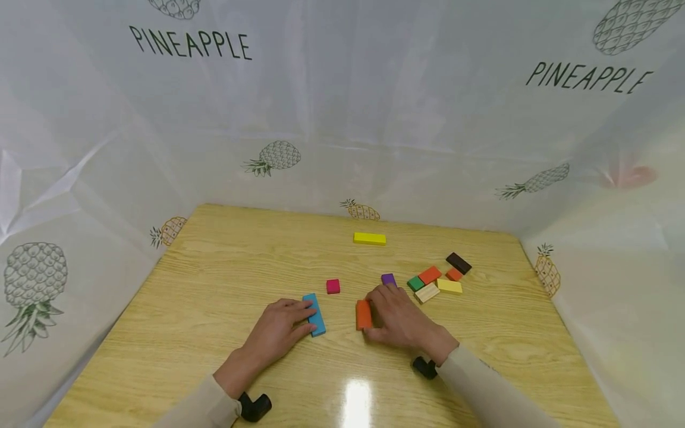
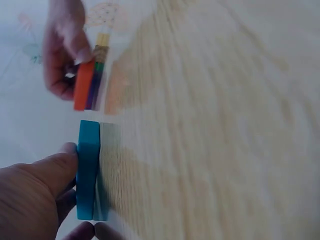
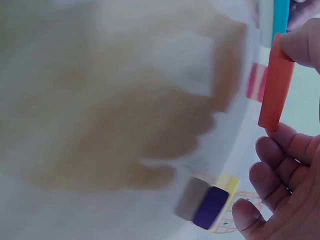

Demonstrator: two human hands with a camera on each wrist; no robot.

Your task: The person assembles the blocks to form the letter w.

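A blue rectangular block (image 1: 315,315) lies on the table in the head view, left of centre. My left hand (image 1: 275,330) holds it, fingertips over its far part and thumb close to its near end. Farther right, my right hand (image 1: 398,315) grips an orange block (image 1: 363,314) by its two ends, between thumb and finger. In the right wrist view the orange block (image 3: 276,87) stands apart from its reflection on the tabletop, raised a little. The other right fingers are loosely bent. A purple block (image 1: 388,279) sits just beyond the right hand.
A small pink-red cube (image 1: 333,286) lies between and beyond the hands. A yellow block (image 1: 369,238) lies near the back edge. Several green, orange, striped, yellow and black blocks cluster on the right, including the black one (image 1: 458,263). A pineapple-print sheet (image 1: 342,107) surrounds the wooden table (image 1: 241,249).
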